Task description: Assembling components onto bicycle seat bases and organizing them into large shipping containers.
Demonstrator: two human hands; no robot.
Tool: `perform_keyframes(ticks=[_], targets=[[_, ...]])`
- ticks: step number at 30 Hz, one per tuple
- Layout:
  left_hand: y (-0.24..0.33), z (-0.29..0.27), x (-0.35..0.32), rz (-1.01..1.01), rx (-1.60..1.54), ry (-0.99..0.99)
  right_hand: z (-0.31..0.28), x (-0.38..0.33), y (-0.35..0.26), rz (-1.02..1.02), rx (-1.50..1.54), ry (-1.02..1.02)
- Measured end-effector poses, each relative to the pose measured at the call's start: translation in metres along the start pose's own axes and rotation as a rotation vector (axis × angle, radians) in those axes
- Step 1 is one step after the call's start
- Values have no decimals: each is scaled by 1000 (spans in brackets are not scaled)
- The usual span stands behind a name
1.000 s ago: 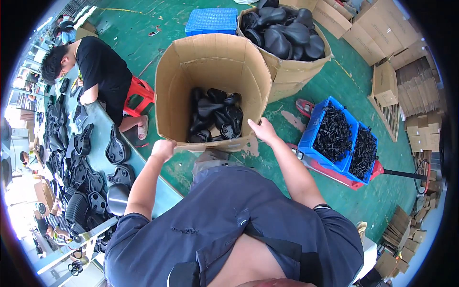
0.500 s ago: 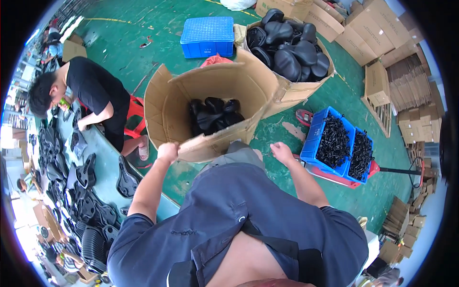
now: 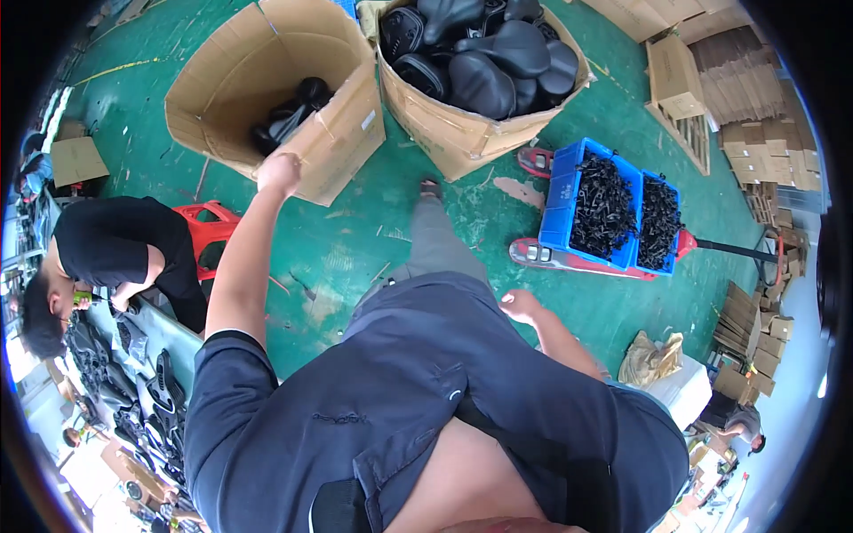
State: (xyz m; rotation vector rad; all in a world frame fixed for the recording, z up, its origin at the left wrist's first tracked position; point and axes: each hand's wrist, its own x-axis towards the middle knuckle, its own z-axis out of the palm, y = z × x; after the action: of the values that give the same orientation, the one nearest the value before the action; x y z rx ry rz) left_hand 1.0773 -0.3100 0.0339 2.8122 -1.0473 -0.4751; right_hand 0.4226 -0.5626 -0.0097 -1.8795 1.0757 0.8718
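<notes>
My left hand is closed over the near rim of an open cardboard box, its arm stretched forward and to the left. Several black bicycle saddles lie at the bottom of that box, partly hidden by its near wall. My right hand hangs by my right side with curled fingers, touching nothing, and no object shows in it. Just right of the held box stands a second cardboard box, heaped to the brim with black bicycle saddles.
Two blue crates of small black parts sit on a red pallet jack to my right. A co-worker in black bends over a saddle-covered workbench at left, near a red stool. Stacked cartons stand far right.
My left hand keeps hold of the box rim. Box and hand now appear farther left and forward in view, one of my feet is stepped forward, and my right hand has come lower.
</notes>
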Motion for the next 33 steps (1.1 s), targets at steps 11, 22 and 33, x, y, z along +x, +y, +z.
perform_keyframes(ticks=[11, 22, 33], targets=[[232, -15, 202, -445, -854, -200, -360, 228, -114, -8, 836, 257], [281, 52, 260, -813, -925, -512, -407, 321, -155, 490, 1039, 190], [250, 66, 258, -558, -766, -546, -338, 267, -131, 391, 911, 353]])
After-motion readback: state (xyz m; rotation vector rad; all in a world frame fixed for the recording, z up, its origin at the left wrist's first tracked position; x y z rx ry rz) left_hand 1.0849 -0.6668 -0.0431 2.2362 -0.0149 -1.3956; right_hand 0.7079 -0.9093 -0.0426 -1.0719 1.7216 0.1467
